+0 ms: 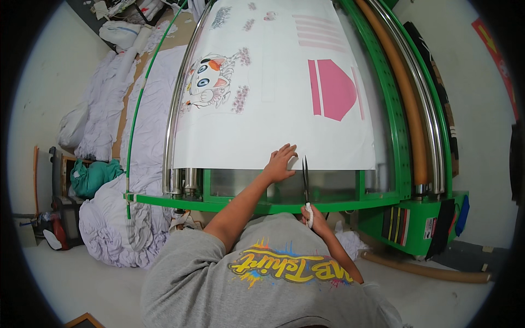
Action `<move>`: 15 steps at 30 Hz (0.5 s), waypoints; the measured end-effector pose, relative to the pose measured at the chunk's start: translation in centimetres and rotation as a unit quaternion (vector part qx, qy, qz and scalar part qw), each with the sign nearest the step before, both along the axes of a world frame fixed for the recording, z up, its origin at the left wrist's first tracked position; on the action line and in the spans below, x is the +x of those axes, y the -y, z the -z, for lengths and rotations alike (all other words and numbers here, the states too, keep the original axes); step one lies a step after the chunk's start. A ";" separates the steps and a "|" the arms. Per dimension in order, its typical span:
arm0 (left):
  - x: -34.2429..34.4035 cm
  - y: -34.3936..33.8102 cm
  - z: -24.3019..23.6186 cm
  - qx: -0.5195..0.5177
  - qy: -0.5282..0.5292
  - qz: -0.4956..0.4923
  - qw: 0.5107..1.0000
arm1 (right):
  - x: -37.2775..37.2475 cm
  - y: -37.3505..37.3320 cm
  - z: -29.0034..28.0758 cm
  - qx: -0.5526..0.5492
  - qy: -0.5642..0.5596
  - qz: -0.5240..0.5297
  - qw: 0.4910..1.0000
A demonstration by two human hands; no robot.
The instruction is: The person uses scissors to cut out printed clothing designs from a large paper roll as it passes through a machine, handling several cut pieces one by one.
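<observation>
A large white printed sheet [273, 134] covers the bed of a green machine. It carries a cartoon cat picture [206, 82] on its left and a pink panel shape [336, 90] on its right. My left hand [281, 163] lies on the sheet near its close edge, fingers stretched out and holding nothing. In front of my body, my right hand [319, 223] is closed around the white-wrapped handle of a pair of scissors [305, 177]. The dark blades point away from me, their tips over the sheet's near edge just right of my left hand.
The machine's green frame bar [262, 208] crosses between me and the sheet. Metal rollers and a brown roll [402, 82] run along the right. Pale fabric [120, 218] is heaped at the left beside a green bundle [94, 177]. A cardboard tube [426, 269] lies on the floor.
</observation>
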State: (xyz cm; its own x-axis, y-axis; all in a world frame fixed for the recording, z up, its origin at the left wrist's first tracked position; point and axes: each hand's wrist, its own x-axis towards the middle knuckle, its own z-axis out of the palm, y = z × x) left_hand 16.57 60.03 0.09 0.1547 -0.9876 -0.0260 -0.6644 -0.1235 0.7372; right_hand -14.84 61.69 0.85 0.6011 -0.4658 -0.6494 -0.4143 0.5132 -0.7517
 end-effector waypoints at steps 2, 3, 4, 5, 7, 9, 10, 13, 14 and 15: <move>-0.7 -0.5 0.9 -0.010 0.002 -0.004 1.000 | -0.4 -0.9 0.5 -0.025 -0.007 0.000 1.000; -0.4 -0.3 1.4 -0.016 0.011 -0.003 1.000 | -0.5 -0.9 0.5 -0.040 -0.020 -0.007 0.999; -0.1 -0.2 1.9 -0.020 0.021 -0.003 1.000 | -0.5 -1.1 0.4 -0.054 -0.032 -0.014 0.998; 0.2 0.0 1.8 -0.031 0.021 -0.004 0.999 | -0.5 -1.0 -0.6 -0.046 -0.037 -0.005 0.998; 0.3 -0.2 1.7 -0.024 0.029 -0.005 0.999 | -1.5 -0.5 -3.3 -0.015 -0.051 -0.026 0.998; 0.2 -0.5 1.5 -0.019 0.031 -0.008 0.999 | -2.7 0.5 -6.4 0.024 -0.086 -0.050 0.995; 0.0 -0.9 1.6 -0.017 0.027 -0.008 0.999 | -2.8 1.1 -8.8 0.033 -0.106 -0.082 0.990; 0.5 -0.3 1.2 -0.015 0.019 -0.008 1.000 | -2.9 2.9 -11.0 0.050 -0.137 -0.139 0.980; 0.2 -0.3 0.8 -0.012 0.016 -0.008 1.000 | -3.1 2.7 -9.3 0.040 -0.121 -0.118 0.985; 0.0 -0.2 0.6 -0.007 0.012 -0.006 1.000 | -3.0 2.3 -7.7 0.032 -0.105 -0.097 0.989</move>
